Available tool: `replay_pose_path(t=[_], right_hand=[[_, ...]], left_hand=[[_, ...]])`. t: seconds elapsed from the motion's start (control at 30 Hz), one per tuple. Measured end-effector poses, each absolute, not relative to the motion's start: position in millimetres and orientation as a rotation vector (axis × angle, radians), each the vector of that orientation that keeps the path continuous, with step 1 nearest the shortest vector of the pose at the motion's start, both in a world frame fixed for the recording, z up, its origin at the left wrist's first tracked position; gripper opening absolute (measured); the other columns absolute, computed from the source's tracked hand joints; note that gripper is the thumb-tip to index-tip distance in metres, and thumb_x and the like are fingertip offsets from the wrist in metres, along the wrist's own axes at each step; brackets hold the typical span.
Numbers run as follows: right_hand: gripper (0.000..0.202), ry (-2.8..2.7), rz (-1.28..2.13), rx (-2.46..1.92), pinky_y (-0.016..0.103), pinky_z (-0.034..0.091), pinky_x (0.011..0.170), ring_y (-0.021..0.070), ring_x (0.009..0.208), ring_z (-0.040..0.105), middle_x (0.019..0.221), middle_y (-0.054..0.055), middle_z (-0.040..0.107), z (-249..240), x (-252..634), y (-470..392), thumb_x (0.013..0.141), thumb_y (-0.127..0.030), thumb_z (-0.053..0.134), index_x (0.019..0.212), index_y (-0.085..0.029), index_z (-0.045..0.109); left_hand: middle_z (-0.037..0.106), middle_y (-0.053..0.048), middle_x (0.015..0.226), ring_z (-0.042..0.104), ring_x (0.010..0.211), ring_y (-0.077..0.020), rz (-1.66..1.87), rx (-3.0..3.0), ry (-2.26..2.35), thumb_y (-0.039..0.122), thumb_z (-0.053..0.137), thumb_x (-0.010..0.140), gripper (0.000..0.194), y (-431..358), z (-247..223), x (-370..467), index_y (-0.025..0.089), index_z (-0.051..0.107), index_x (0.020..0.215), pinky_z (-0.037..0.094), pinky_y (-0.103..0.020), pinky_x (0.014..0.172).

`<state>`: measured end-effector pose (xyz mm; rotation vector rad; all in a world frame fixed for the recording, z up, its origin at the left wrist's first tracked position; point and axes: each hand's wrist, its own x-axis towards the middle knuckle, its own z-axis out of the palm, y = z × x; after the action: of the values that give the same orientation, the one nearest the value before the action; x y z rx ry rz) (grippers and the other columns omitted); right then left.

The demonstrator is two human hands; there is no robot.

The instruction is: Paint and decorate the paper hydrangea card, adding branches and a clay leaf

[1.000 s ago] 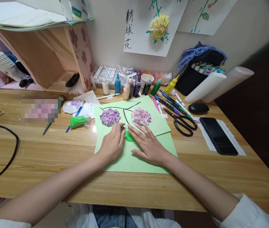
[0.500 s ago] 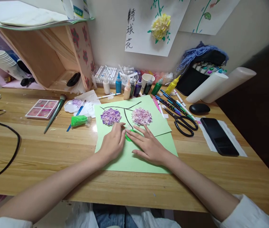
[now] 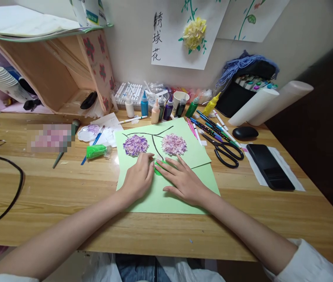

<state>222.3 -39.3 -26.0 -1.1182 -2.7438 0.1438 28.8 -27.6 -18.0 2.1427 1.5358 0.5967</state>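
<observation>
Light green paper [image 3: 172, 199] lies on the desk, bearing a drawn dark branch, a purple flower [image 3: 136, 145] and a pink flower [image 3: 174, 144]. Between my hands a flat bright green piece [image 3: 158, 170] rests on the paper, partly covered by fingers. My right hand [image 3: 184, 178] lies spread, its fingertips on the green piece. Beside the piece's left edge is my left hand [image 3: 138, 176], its fingers bent and pressed together on the paper below the purple flower; what they hold, if anything, is hidden.
A green clay packet [image 3: 96, 151] and brushes lie left of the paper. Paint bottles [image 3: 144, 105] stand behind it. To the right are pens, black scissors [image 3: 227, 150], a mouse [image 3: 245, 133] and a phone [image 3: 270, 166]. A black cable [image 3: 19, 192] curves at far left.
The camera view has shifted slightly, moving the background a little left. My hands stay in nearly the same place on the paper, with the green piece still between them.
</observation>
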Motion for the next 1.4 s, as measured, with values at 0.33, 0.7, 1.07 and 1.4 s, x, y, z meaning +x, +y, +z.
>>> replay_pose_path(t=[0.33, 0.7, 1.07, 1.4], right_hand=[[0.072, -2.737, 0.141, -1.146, 0.054, 0.022, 0.112, 0.0289, 0.140, 0.024, 0.151, 0.009, 0.030, -30, 221, -42, 0.090, -0.056, 0.034, 0.148, -0.016, 0.018], [0.067, -2.678, 0.200, -1.207, 0.052, 0.024, 0.113, 0.0261, 0.140, 0.025, 0.149, 0.005, 0.036, -27, 225, -46, 0.093, -0.049, 0.035, 0.149, -0.018, 0.013], [0.039, -2.483, 0.146, -1.153, 0.043, 0.044, 0.098, 0.0242, 0.126, 0.046, 0.128, 0.003, 0.060, -24, 231, -51, 0.094, -0.029, 0.042, 0.130, -0.022, 0.054], [0.034, -2.416, 0.004, -1.037, 0.045, 0.038, 0.104, 0.0222, 0.122, 0.052, 0.123, 0.001, 0.064, -20, 231, -51, 0.092, -0.022, 0.044, 0.123, -0.021, 0.059]], left_hand=[[0.053, -0.008, 0.115, 0.058, 0.101, -0.0226, 0.559, 2.178, 1.532, 0.026, 0.030, 0.096, 0.024, -29, -18, 29, 0.019, 0.042, 0.116, 0.049, -0.037, 0.079], [0.052, -0.009, 0.115, 0.059, 0.100, -0.0218, 0.537, 2.210, 1.474, 0.027, 0.029, 0.096, 0.026, -30, -17, 26, 0.019, 0.043, 0.116, 0.051, -0.037, 0.080], [0.057, -0.015, 0.126, 0.054, 0.116, -0.0266, 0.421, 2.816, 0.891, 0.024, 0.036, 0.095, 0.039, -36, -8, 12, 0.010, 0.048, 0.129, 0.047, -0.041, 0.096], [0.058, -0.020, 0.127, 0.052, 0.121, -0.0303, 0.417, 2.845, 0.875, 0.027, 0.043, 0.093, 0.040, -39, -18, 14, 0.004, 0.054, 0.124, 0.048, -0.042, 0.099]])
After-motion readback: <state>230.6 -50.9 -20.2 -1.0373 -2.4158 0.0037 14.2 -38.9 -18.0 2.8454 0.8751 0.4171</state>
